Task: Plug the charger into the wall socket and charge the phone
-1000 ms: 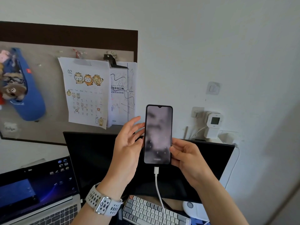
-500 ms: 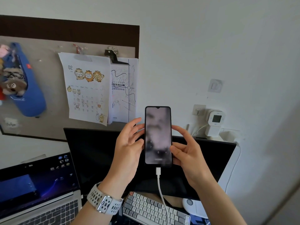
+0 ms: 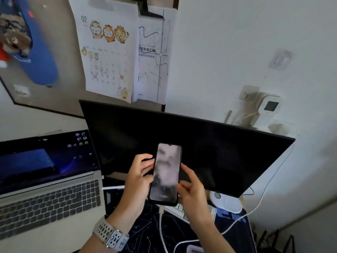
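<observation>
- Smartphone (image 3: 165, 174): black, upright, slightly tilted, screen lit with a blurred picture and a number pad; held in front of the dark monitor (image 3: 209, 152), near centre of the scene.
- Left hand (image 3: 138, 178): fingers curled round the phone's left edge, clamped on it; grey perforated watch (image 3: 110, 234) on the wrist.
- Right hand (image 3: 191, 190): fingers pressed on the phone's right edge, thumb at the lower screen; also gripping the phone.
- White charging cable (image 3: 161, 227): plugged into the phone's bottom edge, hanging down over the dark desk mat (image 3: 145, 225), then running off the near edge of the view.
- Wall socket (image 3: 249, 93): far right on the white wall, above the monitor's right end; a white plug-in unit with a small display (image 3: 269, 106) sits just beside it, with white cables below. Which unit is the charger cannot be told.
- Laptop (image 3: 45, 179): open, left of the phone, screen on.
- White keyboard (image 3: 182, 210): partly hidden behind the hands.
- Calendar sheet (image 3: 107, 50): hung on the pinboard, far left-centre.
</observation>
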A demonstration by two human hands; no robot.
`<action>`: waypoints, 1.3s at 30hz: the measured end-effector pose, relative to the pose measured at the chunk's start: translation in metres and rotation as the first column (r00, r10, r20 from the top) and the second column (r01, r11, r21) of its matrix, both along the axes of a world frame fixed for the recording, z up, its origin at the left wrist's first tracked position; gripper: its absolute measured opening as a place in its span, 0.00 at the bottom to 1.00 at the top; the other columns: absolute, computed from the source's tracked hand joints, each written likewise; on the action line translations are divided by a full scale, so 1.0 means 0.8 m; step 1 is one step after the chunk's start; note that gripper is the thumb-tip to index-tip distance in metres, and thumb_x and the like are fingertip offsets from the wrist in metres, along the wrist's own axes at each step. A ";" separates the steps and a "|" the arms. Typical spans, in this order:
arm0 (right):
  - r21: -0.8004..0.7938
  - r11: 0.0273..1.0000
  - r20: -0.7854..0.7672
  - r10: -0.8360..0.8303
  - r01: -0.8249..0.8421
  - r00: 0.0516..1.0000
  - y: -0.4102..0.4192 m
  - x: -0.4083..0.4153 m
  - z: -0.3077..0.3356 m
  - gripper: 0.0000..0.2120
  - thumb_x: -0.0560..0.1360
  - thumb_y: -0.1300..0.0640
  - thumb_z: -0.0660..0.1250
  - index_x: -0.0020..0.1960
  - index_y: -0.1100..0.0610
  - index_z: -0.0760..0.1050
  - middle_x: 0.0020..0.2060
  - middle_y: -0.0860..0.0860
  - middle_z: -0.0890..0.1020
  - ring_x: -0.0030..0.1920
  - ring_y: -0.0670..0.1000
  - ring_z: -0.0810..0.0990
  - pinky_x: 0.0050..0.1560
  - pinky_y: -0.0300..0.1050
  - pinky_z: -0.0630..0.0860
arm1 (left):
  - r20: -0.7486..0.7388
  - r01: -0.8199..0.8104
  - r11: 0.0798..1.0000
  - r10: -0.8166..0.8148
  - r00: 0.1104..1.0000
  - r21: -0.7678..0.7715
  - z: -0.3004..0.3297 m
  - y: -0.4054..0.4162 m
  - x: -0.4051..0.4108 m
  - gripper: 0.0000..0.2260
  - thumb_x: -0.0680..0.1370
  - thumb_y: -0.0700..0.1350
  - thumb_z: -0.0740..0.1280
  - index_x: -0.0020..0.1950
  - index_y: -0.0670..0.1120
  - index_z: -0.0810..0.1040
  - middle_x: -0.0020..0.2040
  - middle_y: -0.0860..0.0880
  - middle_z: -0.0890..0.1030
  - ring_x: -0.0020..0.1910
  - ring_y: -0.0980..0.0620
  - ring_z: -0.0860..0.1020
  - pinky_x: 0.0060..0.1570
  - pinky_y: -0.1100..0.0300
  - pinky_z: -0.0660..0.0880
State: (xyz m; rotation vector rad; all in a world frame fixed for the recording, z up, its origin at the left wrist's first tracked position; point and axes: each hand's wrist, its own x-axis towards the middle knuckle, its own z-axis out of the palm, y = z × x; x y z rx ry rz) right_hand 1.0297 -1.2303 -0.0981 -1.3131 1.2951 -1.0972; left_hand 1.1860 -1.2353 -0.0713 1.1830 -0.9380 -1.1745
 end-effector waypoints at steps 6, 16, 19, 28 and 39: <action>0.202 0.979 -0.059 0.032 -0.020 0.998 0.026 0.024 -0.077 0.27 0.78 0.71 0.59 0.72 0.50 0.64 0.37 0.66 0.83 0.43 0.68 0.82 0.45 0.64 0.80 | 0.060 -0.035 0.989 0.027 0.998 0.142 -0.072 0.028 0.008 0.25 0.70 0.23 0.58 0.56 0.48 0.74 0.57 0.47 0.79 0.59 0.55 0.77 0.49 0.62 0.73; 0.438 0.899 -0.278 0.150 -0.014 0.949 0.072 0.049 -0.188 0.28 0.75 0.70 0.61 0.72 0.53 0.64 0.35 0.56 0.84 0.32 0.48 0.78 0.31 0.39 0.73 | 0.190 -0.069 0.878 -0.025 0.981 0.473 -0.194 0.062 0.019 0.24 0.69 0.23 0.55 0.56 0.48 0.70 0.52 0.35 0.77 0.47 0.43 0.77 0.41 0.51 0.71; 0.510 0.859 -0.337 0.242 -0.039 0.910 0.085 0.058 -0.217 0.25 0.76 0.68 0.59 0.70 0.55 0.62 0.36 0.57 0.82 0.30 0.48 0.75 0.28 0.39 0.69 | 0.261 -0.085 0.833 -0.073 0.963 0.547 -0.221 0.069 0.021 0.22 0.70 0.25 0.56 0.58 0.46 0.68 0.51 0.31 0.76 0.41 0.45 0.75 0.38 0.53 0.70; 0.523 0.852 -0.621 0.377 0.005 0.688 0.101 0.073 -0.237 0.14 0.76 0.62 0.60 0.60 0.58 0.62 0.45 0.57 0.82 0.46 0.60 0.82 0.38 0.47 0.74 | 0.316 -0.001 0.780 -0.253 0.914 0.626 -0.251 0.078 0.016 0.18 0.71 0.27 0.60 0.55 0.46 0.65 0.46 0.47 0.72 0.42 0.57 0.72 0.36 0.62 0.68; 0.542 0.838 -0.751 0.517 -0.063 0.410 0.051 0.057 -0.216 0.14 0.77 0.53 0.61 0.59 0.57 0.67 0.56 0.59 0.80 0.56 0.62 0.79 0.42 0.47 0.69 | 0.427 0.065 0.808 -0.376 0.822 0.586 -0.237 0.055 0.026 0.16 0.73 0.32 0.62 0.58 0.46 0.71 0.56 0.42 0.73 0.46 0.48 0.75 0.41 0.54 0.71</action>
